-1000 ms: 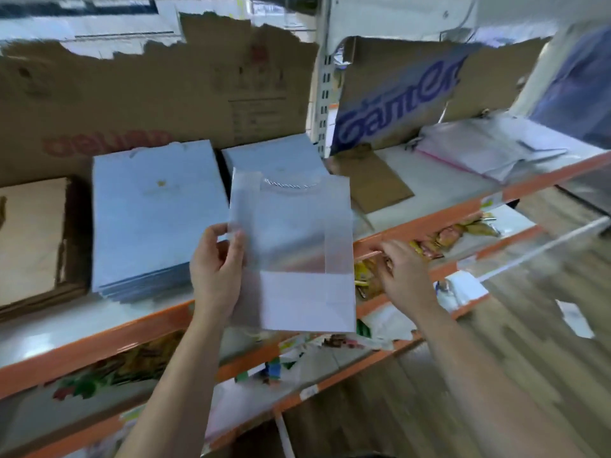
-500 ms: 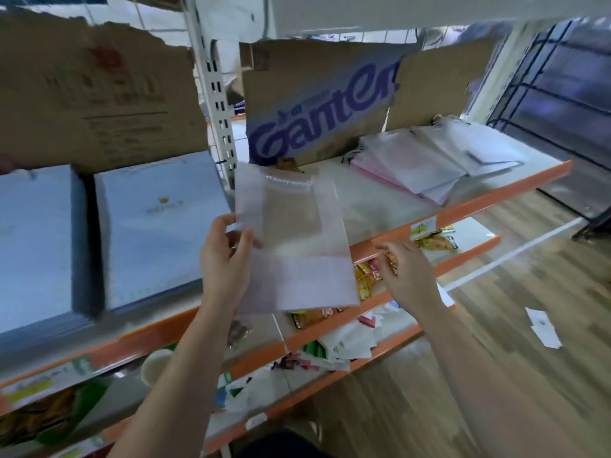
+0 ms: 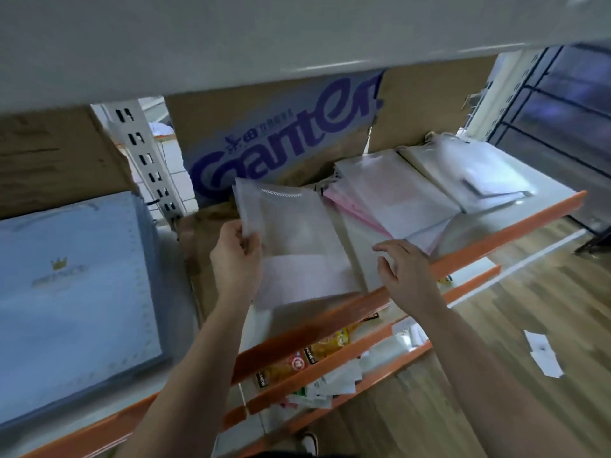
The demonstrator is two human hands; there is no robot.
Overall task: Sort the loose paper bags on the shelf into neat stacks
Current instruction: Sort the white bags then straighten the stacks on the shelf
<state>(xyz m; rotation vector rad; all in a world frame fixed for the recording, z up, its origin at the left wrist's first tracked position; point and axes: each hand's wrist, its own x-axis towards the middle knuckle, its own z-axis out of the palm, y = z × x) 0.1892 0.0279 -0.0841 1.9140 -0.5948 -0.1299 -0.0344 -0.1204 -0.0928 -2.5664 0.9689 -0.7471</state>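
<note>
Pinching translucent bag (image 3: pixel 297 246) in left hand (image 3: pixel 236 259), in front of Ganten carton (image 3: pixel 264 143); holding right hand (image 3: pixel 406 276) open and empty, right of carton, beside loose bag pile (image 3: pixel 396 196).

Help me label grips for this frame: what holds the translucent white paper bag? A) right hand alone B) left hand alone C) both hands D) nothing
B: the left hand pinches the translucent white paper bag at its left edge; the right hand is open, gripping nothing.

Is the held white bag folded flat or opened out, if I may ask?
Folded flat: the white bag, pinched by the left hand, looks sheet-thin.
</note>
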